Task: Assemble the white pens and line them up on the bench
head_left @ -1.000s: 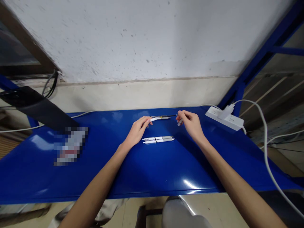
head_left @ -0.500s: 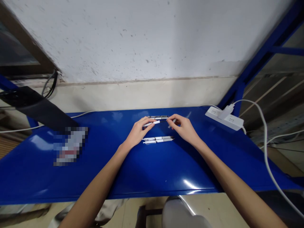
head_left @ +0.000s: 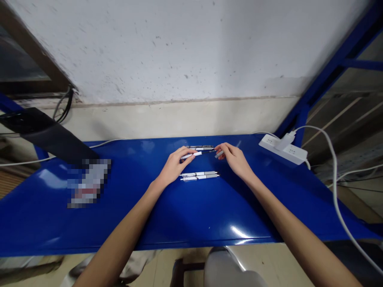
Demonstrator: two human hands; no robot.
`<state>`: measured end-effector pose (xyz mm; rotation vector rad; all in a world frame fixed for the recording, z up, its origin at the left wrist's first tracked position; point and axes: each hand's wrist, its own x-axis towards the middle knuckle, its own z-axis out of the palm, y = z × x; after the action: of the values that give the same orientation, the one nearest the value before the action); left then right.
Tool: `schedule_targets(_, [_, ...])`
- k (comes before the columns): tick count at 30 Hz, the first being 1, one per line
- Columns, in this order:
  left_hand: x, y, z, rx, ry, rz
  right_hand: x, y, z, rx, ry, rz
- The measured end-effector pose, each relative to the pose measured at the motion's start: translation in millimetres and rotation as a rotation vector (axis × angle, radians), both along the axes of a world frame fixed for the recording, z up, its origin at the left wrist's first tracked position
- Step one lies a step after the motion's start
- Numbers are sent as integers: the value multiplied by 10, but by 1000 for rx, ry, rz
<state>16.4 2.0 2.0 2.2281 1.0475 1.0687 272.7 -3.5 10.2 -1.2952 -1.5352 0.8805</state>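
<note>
Over the middle of the blue table, my left hand [head_left: 176,164] is closed on a white pen barrel [head_left: 196,154]. A thin dark refill [head_left: 208,151] sticks out of the barrel's right end, pointing at my other hand. My right hand [head_left: 231,157] is closed on a short grey pen grip [head_left: 219,154], a little apart from the refill's tip. Behind my hands lie more pens [head_left: 200,148], partly hidden by the left fingers. Nearer to me, white-and-grey pens [head_left: 200,176] rest side by side on the table, their left ends close to my left hand.
A white power strip [head_left: 283,149] with a plug and cable lies at the table's back right. On the left stand a dark slanted object [head_left: 60,137] and a pixelated item [head_left: 91,183]. The blue table [head_left: 185,219] meets a stained wall behind; a stool [head_left: 230,267] is below.
My right hand has moved slightly right, with the grey grip, away from the tip of the refill. My left hand and the pens on the table have stayed in place.
</note>
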Motion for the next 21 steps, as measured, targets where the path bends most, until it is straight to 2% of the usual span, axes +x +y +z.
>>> schedule_targets(3, [-3,4,1,5,10,33,51,52,-17,45,103,-43])
schedule_targets(7, [-3,-8,14,-10,1,47,34,61,9,81,228,-26])
schedule_targets(21, [-2,-7,13,-23,5,53,-9,36,33,87,213,-10])
